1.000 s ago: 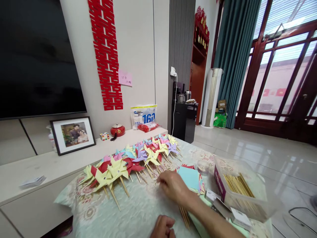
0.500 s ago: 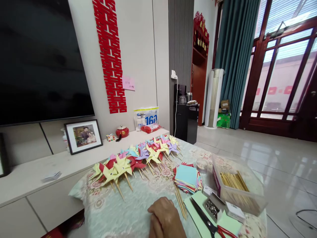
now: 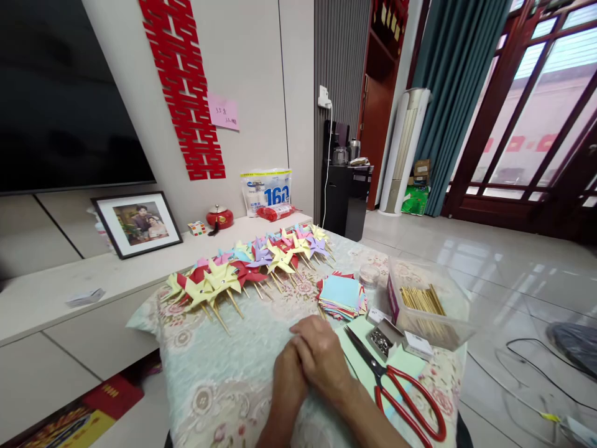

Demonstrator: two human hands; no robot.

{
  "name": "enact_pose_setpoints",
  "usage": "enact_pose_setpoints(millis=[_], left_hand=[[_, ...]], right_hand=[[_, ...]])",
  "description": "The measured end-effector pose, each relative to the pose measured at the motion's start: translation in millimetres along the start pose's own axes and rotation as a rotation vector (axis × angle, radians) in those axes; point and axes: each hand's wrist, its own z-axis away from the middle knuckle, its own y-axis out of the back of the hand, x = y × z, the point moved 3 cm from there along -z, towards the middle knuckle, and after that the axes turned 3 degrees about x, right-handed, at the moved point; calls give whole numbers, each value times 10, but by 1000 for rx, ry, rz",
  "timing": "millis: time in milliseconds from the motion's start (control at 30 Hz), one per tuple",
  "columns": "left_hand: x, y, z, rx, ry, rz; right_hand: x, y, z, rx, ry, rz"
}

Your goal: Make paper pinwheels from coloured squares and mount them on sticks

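Note:
My left hand (image 3: 290, 368) and my right hand (image 3: 321, 351) rest together at the front of the cloth-covered table, the right one laid over the left. Both look closed, with no object visible in them; the left fingers are mostly hidden. Just beyond them lies a stack of coloured paper squares (image 3: 344, 294), light blue on top. To their right, black scissors with red handles (image 3: 377, 369) lie on a light green sheet (image 3: 410, 361). A small open box of metal pins (image 3: 381, 341) sits beside the blades. Paper pinwheels on sticks (image 3: 224, 277) lie grouped along the far left.
A clear plastic bin (image 3: 454, 336) holding thin wooden sticks (image 3: 422, 302) stands at the right. Near it are a small white box (image 3: 418, 345) and a round clear container (image 3: 369, 276). Behind the table, a white cabinet (image 3: 135, 280) carries a framed photo (image 3: 136, 225). Cables (image 3: 517, 389) run across the floor.
The view has tilted down, so more of both forearms and the whole scissors show. My left hand, mostly hidden before, now shows beside and under the right. The table things keep their places.

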Motion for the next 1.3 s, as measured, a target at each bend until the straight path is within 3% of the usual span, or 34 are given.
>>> enact_pose_setpoints(millis=[133,233,333,433,567,1300], left_hand=[[-18,90,-26,-30,48,55],[-18,74,-17,-26,78,82],[-27,50,-18,-25,84,82],[-54,39,-25,-35,92,66],[-90,26,-27,-56,78,72],[-22,51,-8,-71,23,62]], right_hand=[[349,296,-182,-37,-263,296],[535,454,-216,-22,-354,393],[657,473,-133,-81,-416,494],[722,425,-31,-201,-440,603],[760,395,13,-253,-455,644],[778,376,8,-293,-509,692]])
